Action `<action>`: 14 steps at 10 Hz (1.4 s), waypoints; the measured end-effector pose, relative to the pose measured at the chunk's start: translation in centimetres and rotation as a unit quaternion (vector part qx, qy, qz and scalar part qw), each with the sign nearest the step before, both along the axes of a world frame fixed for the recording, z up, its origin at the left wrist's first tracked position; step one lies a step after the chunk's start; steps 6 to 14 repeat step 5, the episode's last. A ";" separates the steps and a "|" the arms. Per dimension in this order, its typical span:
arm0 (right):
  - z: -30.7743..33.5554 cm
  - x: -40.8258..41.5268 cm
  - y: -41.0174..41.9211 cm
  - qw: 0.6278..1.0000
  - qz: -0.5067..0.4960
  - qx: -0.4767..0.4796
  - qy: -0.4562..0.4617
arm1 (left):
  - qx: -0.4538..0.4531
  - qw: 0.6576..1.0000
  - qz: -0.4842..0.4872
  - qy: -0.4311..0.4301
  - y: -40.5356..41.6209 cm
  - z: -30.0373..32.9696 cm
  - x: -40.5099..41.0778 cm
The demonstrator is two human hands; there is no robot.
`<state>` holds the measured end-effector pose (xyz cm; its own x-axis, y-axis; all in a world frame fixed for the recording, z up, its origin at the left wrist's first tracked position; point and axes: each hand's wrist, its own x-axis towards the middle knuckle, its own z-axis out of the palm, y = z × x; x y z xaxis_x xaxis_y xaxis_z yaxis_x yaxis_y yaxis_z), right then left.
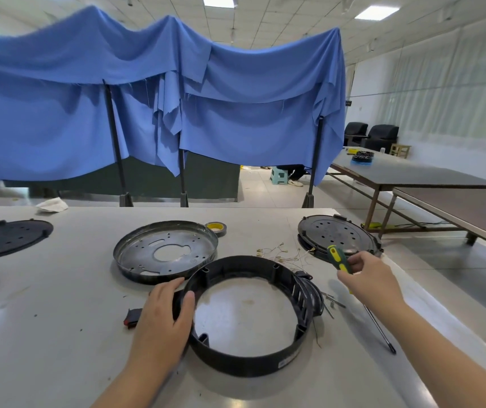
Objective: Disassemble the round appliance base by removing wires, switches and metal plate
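A black plastic ring, the round appliance base, lies on the grey table in front of me. My left hand grips its left rim, thumb inside the ring. Behind it rests the round metal plate with a central hole. My right hand holds a green and yellow screwdriver by its handle, right of the ring; its dark shaft points down toward me. Thin loose wires lie beyond the ring. A black cord hangs at the ring's right side. A small black and red switch sits left of my left hand.
A black perforated disc lies at the back right, another at the far left. A roll of yellow tape stands behind the metal plate. Small metal screws lie right of the ring. The table's right edge runs close to my right arm.
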<state>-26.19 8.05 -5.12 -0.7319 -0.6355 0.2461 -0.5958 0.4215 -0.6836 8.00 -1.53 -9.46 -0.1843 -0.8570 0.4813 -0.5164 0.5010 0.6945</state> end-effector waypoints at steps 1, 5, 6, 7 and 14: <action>-0.5 0.1 -0.1 0.999 -0.012 0.043 -0.003 | 0.009 1.000 -0.009 0.012 0.1 -0.1 0.1; -2.4 0.5 0.0 0.998 -0.022 0.051 0.000 | 0.031 0.999 -0.016 0.033 -0.5 -0.6 0.4; -2.4 0.5 0.0 0.998 -0.022 0.051 0.000 | 0.031 0.999 -0.016 0.033 -0.5 -0.6 0.4; -2.4 0.5 0.0 0.998 -0.022 0.051 0.000 | 0.031 0.999 -0.016 0.033 -0.5 -0.6 0.4; -2.4 0.5 0.0 0.998 -0.022 0.051 0.000 | 0.031 0.999 -0.016 0.033 -0.5 -0.6 0.4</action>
